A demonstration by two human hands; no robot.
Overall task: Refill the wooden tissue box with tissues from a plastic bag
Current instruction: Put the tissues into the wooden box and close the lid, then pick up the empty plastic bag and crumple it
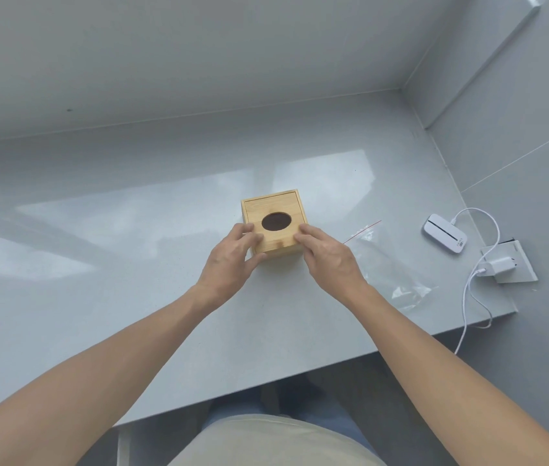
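A square wooden tissue box (274, 206) stands upright on the grey countertop (131, 264), its sliding lid on top with a dark oval hole (277, 221) that shows no tissue. My left hand (232, 257) grips the box's near left corner, fingers on the lid and thumb on the front wall. My right hand (325, 252) rests its fingertips on the lid's near right edge. A clear plastic zip bag (384, 264) with a red seal line lies flat on the counter just right of my right hand; it looks flat and see-through.
A small white device (444, 237) with a white cable (468, 297) lies at the right, near a white plug in a wall socket plate (508, 264). The counter's front edge (300, 375) runs diagonally below my forearms. Grey walls close the back and right.
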